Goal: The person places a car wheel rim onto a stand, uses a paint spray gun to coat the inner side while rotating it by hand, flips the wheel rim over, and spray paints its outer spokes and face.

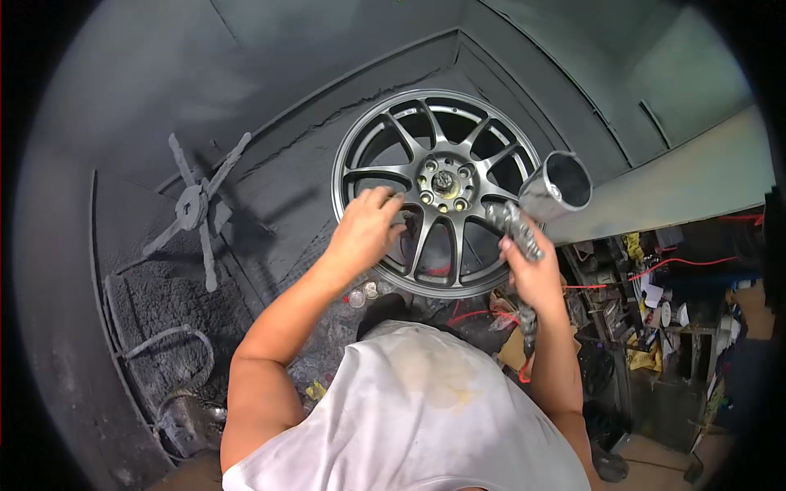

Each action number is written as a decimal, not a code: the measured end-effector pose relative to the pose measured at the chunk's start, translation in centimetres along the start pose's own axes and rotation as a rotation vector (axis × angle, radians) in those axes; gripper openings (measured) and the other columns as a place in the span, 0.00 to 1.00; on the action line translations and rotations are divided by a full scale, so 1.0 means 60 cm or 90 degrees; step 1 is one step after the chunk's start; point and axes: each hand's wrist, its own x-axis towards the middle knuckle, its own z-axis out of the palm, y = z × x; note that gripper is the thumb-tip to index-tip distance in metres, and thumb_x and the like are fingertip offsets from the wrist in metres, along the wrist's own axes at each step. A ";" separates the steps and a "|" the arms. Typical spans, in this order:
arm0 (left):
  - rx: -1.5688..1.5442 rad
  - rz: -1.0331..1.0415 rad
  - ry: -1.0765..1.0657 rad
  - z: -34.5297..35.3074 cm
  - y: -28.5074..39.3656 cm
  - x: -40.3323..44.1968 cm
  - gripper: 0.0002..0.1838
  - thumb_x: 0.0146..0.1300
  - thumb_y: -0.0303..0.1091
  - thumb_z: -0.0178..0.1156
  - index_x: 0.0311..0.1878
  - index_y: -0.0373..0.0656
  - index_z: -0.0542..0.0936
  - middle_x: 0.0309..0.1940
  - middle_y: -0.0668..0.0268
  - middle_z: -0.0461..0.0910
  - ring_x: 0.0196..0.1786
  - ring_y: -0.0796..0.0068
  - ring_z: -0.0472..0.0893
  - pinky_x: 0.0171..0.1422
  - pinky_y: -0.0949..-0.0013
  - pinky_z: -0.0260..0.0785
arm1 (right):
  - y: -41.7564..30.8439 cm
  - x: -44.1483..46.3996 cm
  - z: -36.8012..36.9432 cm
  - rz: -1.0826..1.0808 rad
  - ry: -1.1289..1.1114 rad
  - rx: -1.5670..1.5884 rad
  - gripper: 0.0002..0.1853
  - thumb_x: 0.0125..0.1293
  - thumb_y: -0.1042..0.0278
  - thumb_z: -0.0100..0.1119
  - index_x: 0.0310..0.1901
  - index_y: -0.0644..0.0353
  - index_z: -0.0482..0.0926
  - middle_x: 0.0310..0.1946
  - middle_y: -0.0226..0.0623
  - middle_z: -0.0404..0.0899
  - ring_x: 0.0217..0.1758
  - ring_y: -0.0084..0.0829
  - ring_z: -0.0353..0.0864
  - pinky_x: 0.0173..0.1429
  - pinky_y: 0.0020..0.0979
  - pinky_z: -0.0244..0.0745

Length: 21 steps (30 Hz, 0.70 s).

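Observation:
A dark grey car wheel rim (pixel 422 233) with several split spokes faces up in front of me, its hub and bolt holes showing at the centre. My left hand (pixel 368 229) is over the left side of the rim, fingers loosely bent and apart, with nothing in them; whether it touches a spoke I cannot tell. My right hand (pixel 534 278) is wrapped round the handle of a paint-crusted spray gun (pixel 514 225) at the rim's right side. A metal cup (pixel 557 186) sits on the gun, tilted, its open mouth showing. A red hose (pixel 525 372) hangs below the grip.
Grey-coated booth walls (pixel 270 61) stand behind and to the left. A star-shaped metal stand (pixel 193 206) is at the left, above a rough grey pad (pixel 168 327). Cluttered shelves (pixel 655 319) with a red line are at the right. Small round lids (pixel 364 293) lie below the rim.

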 end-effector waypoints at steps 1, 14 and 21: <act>0.012 -0.005 0.003 0.004 -0.015 0.004 0.28 0.53 0.30 0.75 0.59 0.40 0.80 0.54 0.56 0.80 0.55 0.51 0.79 0.60 0.53 0.74 | -0.009 0.014 0.000 -0.005 0.006 0.028 0.28 0.71 0.65 0.64 0.71 0.62 0.73 0.39 0.32 0.84 0.36 0.17 0.80 0.29 0.23 0.74; -0.011 0.037 -0.104 -0.004 -0.098 0.053 0.16 0.53 0.30 0.75 0.43 0.35 0.84 0.38 0.52 0.80 0.46 0.45 0.82 0.52 0.48 0.74 | -0.042 -0.082 0.023 0.018 -0.140 0.249 0.33 0.72 0.70 0.62 0.75 0.67 0.65 0.49 0.40 0.83 0.50 0.30 0.87 0.30 0.22 0.80; -0.012 -0.019 -0.155 -0.020 -0.143 0.087 0.20 0.52 0.31 0.76 0.49 0.37 0.87 0.39 0.54 0.82 0.47 0.47 0.83 0.51 0.50 0.76 | -0.031 -0.109 0.016 0.075 -0.097 0.251 0.34 0.72 0.69 0.62 0.76 0.68 0.63 0.55 0.44 0.83 0.56 0.33 0.85 0.32 0.22 0.82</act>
